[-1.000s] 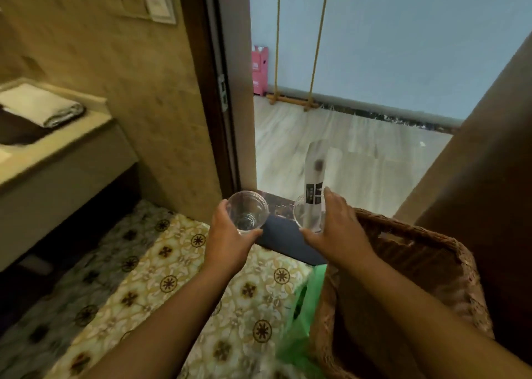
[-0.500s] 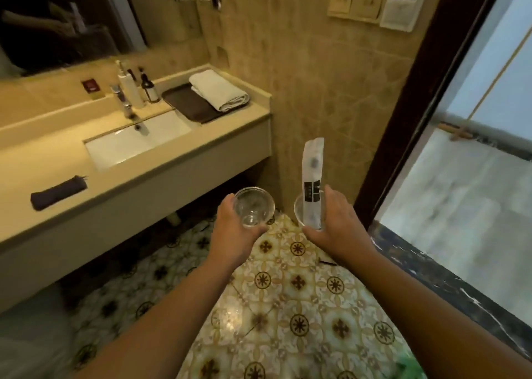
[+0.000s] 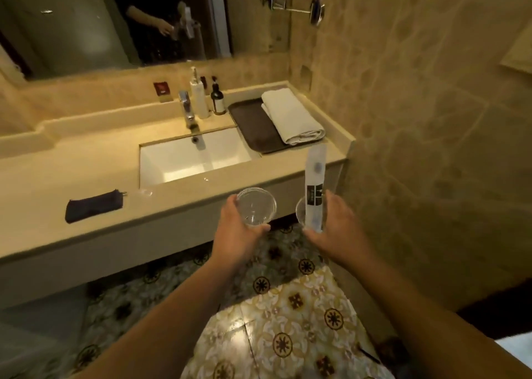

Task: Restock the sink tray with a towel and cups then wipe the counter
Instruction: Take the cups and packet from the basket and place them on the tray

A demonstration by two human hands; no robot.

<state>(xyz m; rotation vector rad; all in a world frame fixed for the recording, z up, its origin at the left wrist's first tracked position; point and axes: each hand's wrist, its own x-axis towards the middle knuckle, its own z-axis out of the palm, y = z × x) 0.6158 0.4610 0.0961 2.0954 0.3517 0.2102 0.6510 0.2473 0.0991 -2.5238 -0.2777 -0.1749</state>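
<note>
My left hand (image 3: 236,229) grips a clear glass cup (image 3: 256,209) held upright just in front of the counter edge. My right hand (image 3: 335,226) holds a second clear cup (image 3: 301,214) together with a tall white sachet (image 3: 315,188) that stands up out of it. On the right end of the counter lies a dark tray (image 3: 253,125), and a folded white towel (image 3: 290,116) rests on its right half. Both hands hover over the floor, short of the counter.
A white sink (image 3: 195,156) with a chrome tap (image 3: 187,110) sits in the beige counter (image 3: 86,177). Two pump bottles (image 3: 207,96) stand behind it. A dark folded cloth (image 3: 93,205) lies at the counter's front left. The tiled wall (image 3: 417,119) is close on the right.
The view has swung left from the doorway and basket to face the sink counter, which is now nearer. Both hands keep hold of the cups and sachet throughout.
</note>
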